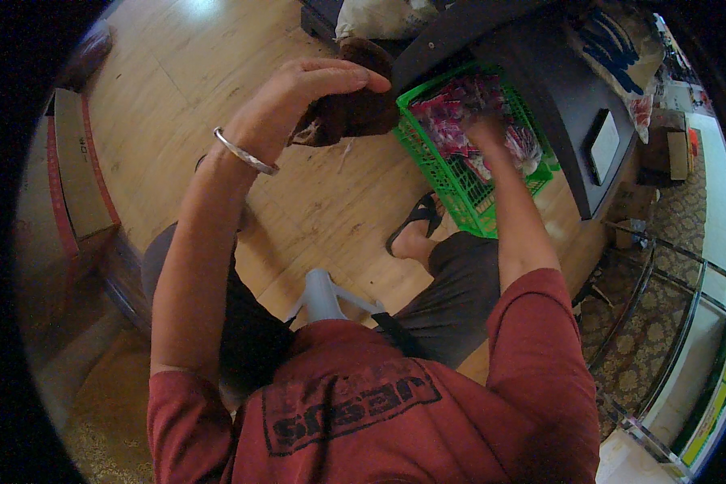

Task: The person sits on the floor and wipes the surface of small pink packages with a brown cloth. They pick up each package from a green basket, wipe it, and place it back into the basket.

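Observation:
My left hand [327, 81], with a silver bangle at the wrist, is bent over a dark brown cloth-like item [348, 115]. Its fingertips lie above the brown item; whether they grip it is hidden. My right hand [485, 124] reaches down into a green plastic crate [451, 193] and is blurred. Inside the crate lie many red and pink printed packets [444, 112], with some clear plastic wrapping [525, 148] at the right. What the right fingers touch cannot be made out.
A dark desk or cabinet [572, 115] stands beside the crate, bearing a flat device with a pale face [605, 146] and a plastic bag [617, 48]. Cardboard boxes [85, 163] stand at the left. My sandalled foot [417, 233] is close to the crate. A metal-framed rack [647, 290] is at the right.

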`<state>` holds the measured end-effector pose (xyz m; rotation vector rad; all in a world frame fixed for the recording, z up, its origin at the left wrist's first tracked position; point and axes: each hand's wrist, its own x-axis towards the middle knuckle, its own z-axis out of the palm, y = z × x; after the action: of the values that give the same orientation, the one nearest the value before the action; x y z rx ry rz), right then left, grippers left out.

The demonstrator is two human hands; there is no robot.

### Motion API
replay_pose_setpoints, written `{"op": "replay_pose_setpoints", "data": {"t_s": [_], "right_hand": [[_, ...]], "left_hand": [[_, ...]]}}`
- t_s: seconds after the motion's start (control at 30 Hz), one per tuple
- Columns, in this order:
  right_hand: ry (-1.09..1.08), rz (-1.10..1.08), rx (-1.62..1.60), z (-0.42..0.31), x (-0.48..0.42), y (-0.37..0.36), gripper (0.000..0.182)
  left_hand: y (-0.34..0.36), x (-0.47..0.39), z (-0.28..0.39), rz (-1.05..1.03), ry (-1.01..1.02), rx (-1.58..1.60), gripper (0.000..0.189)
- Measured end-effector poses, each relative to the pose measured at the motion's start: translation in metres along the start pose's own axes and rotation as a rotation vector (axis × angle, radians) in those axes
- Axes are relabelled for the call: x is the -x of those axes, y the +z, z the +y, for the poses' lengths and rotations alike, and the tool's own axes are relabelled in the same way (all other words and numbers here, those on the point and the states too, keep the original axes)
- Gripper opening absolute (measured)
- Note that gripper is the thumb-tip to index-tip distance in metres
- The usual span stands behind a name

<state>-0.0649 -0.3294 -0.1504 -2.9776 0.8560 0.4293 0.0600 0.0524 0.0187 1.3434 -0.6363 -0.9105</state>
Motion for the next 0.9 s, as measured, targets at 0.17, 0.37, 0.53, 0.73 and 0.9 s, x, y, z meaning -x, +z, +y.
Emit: {"op": "replay_pose_setpoints", "data": {"t_s": [0.17, 0.37, 0.53, 0.73, 0.9], "right_hand": [[-0.191, 0.066, 0.117, -0.011, -0.020, 0.037, 0.026], [-0.216, 0.124, 0.002, 0.006, -0.048, 0.064, 0.024], [-0.192, 0.092, -0.176, 0.028, -0.049, 0.051, 0.025], [-0.016, 0.356, 0.121, 0.017, -0.036, 0.055, 0.025], [-0.025, 0.084, 0.186, -0.011, -0.042, 0.056, 0.026]], "left_hand": [[0.006, -0.008, -0.004, -0.021, 0.015, 0.009, 0.038], [0.010, -0.006, 0.002, -0.016, -0.112, 0.107, 0.037], [0.006, -0.003, 0.002, 0.003, -0.031, 0.056, 0.035], [0.012, -0.002, 0.011, -0.003, -0.075, 0.056, 0.036], [0.005, 0.004, 0.003, 0.025, -0.111, 0.062, 0.035]]}}
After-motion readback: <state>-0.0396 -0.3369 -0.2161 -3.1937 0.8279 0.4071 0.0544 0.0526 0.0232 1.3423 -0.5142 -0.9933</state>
